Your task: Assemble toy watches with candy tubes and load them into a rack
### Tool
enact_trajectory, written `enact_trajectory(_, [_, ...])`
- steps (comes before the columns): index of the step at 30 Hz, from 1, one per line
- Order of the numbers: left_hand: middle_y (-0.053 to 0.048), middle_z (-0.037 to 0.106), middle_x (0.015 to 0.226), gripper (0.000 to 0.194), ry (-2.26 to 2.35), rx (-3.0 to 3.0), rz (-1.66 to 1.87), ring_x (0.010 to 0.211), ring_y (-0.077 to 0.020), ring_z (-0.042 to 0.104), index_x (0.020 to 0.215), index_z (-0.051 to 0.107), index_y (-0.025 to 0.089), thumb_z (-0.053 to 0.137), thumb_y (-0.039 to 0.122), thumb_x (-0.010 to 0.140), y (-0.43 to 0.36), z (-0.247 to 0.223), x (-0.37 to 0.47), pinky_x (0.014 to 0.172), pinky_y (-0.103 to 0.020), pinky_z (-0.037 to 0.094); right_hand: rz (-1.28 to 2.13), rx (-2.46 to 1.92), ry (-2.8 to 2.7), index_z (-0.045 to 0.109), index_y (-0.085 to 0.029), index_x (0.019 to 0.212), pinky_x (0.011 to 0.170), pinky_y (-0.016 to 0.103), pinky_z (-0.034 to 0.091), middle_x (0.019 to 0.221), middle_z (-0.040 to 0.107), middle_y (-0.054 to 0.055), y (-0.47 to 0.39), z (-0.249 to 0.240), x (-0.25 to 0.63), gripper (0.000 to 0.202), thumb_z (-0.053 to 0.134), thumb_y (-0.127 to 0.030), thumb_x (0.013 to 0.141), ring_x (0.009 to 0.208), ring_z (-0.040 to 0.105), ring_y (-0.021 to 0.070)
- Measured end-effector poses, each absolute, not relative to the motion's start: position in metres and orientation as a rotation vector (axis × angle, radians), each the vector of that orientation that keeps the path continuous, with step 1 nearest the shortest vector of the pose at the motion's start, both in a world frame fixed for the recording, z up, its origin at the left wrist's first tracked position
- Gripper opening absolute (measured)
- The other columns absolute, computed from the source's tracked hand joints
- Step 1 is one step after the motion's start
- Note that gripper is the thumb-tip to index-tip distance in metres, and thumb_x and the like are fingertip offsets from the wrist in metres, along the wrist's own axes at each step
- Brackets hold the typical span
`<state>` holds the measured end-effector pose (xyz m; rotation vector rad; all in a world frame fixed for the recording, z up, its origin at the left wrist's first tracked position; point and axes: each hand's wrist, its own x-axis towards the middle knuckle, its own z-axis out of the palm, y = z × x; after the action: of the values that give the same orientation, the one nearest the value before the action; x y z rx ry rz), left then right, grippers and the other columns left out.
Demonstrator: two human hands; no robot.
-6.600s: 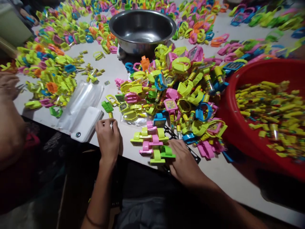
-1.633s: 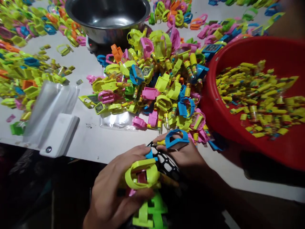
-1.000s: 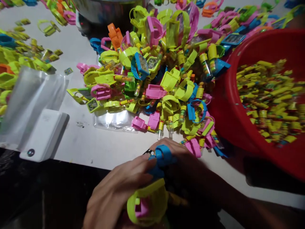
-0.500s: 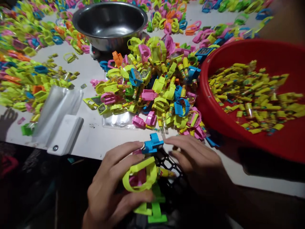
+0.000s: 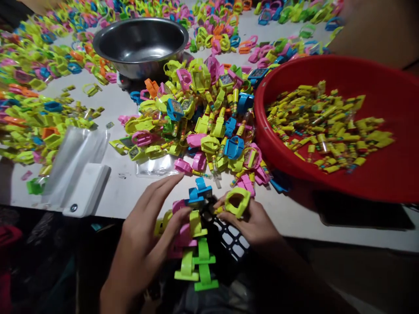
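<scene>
My right hand (image 5: 253, 220) pinches a yellow-green toy watch (image 5: 240, 203) with a rounded strap; a small yellow piece by its fingertips is too blurred to name. On the left, my left hand (image 5: 144, 240) curves with thumb and fingers apart beside several stacked toy watches. Among these are a blue toy watch (image 5: 199, 190) at the top, a pink toy watch (image 5: 183, 235) near my left thumb and a green toy watch (image 5: 205, 277) lowest down. Between the hands shows a black lattice (image 5: 231, 237) with white cells. What supports the stack is hidden in shadow.
A heap of toy watches and candy tubes (image 5: 196, 122) lies on the white table (image 5: 122, 192). Right of it stands a red basin (image 5: 271, 139) with yellow candy tubes. A steel bowl (image 5: 144, 65) sits behind. Clear plastic bags (image 5: 77, 152) and a white device (image 5: 87, 189) lie left.
The yellow-green toy watch has passed from my left hand to my right, which has closed on it. My left fingers have spread apart. The whole view has shifted slightly.
</scene>
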<state>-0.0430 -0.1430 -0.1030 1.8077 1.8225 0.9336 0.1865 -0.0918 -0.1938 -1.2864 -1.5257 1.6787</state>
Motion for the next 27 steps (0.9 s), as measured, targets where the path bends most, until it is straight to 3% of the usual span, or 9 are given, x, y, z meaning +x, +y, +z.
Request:
enact_trajectory(4, [-0.001,0.068,0.144,0.038,1.729,1.843,0.831,0.133,-0.0206,0.065,0.144,0.063,0.031,0.057,0.041,0.107,-0.119,-0.103,-0.033,0.115,-0.028,0.049,1.482,-1.314,-1.703,0.072,-0.021,0.101,0.083,0.039,0.063,0.106,0.079,0.012,-0.098,-0.214,0.173,0.012,0.068,-0.026,0.091,0.094,0.077,0.0292])
enact_trajectory(7, [-0.002,0.072,0.138,0.035,1.695,1.795,0.757,0.125,-0.0225,0.070,0.139,0.067,0.030,0.056,0.042,0.107,-0.110,-0.105,-0.031,0.110,-0.031,0.054,1.319,-1.217,-1.908,0.067,-0.023,0.095,0.081,0.038,0.061,0.099,0.075,0.011,-0.095,-0.210,0.172,0.014,0.059,-0.015,0.087,0.091,0.073,0.0283])
enact_trajectory(10, [-0.001,0.074,0.135,0.032,1.626,1.749,0.706,0.121,-0.0217,0.072,0.137,0.068,0.031,0.055,0.040,0.109,-0.107,-0.104,-0.034,0.104,-0.029,0.056,1.165,-1.089,-2.100,0.062,-0.023,0.091,0.075,0.036,0.060,0.089,0.069,0.010,-0.094,-0.205,0.170,0.018,0.050,-0.011,0.086,0.082,0.068,0.0263])
enact_trajectory(13, [0.002,0.073,0.134,0.030,1.551,1.778,0.685,0.119,-0.0185,0.072,0.136,0.068,0.035,0.054,0.035,0.109,-0.104,-0.100,-0.040,0.100,-0.023,0.055,0.978,-1.041,-2.257,0.063,-0.020,0.094,0.081,0.041,0.060,0.089,0.068,0.014,-0.100,-0.209,0.164,0.026,0.044,-0.005,0.085,0.084,0.066,0.0291])
enact_trajectory(19, [0.000,0.073,0.138,0.034,1.455,1.878,0.653,0.124,-0.0198,0.071,0.139,0.068,0.030,0.053,0.032,0.109,-0.100,-0.095,-0.050,0.103,-0.026,0.054,0.659,-1.066,-2.381,0.064,-0.011,0.122,0.090,0.049,0.061,0.114,0.072,0.024,-0.113,-0.223,0.158,0.043,0.042,-0.005,0.086,0.100,0.068,0.0338])
enact_trajectory(24, [0.001,0.073,0.137,0.031,1.524,1.839,0.654,0.125,-0.0149,0.069,0.135,0.070,0.027,0.055,0.033,0.109,-0.103,-0.097,-0.049,0.107,-0.022,0.049,0.613,-1.068,-2.453,0.069,-0.006,0.109,0.087,0.054,0.062,0.106,0.074,0.025,-0.107,-0.202,0.152,0.043,0.049,0.001,0.072,0.094,0.068,0.0372])
enact_trajectory(27, [0.002,0.073,0.136,0.032,1.542,1.805,0.680,0.124,-0.0147,0.069,0.137,0.069,0.027,0.053,0.035,0.110,-0.105,-0.100,-0.043,0.107,-0.024,0.049,0.648,-1.111,-2.456,0.069,-0.004,0.109,0.084,0.054,0.061,0.105,0.074,0.025,-0.106,-0.189,0.150,0.044,0.047,0.006,0.072,0.094,0.068,0.0378])
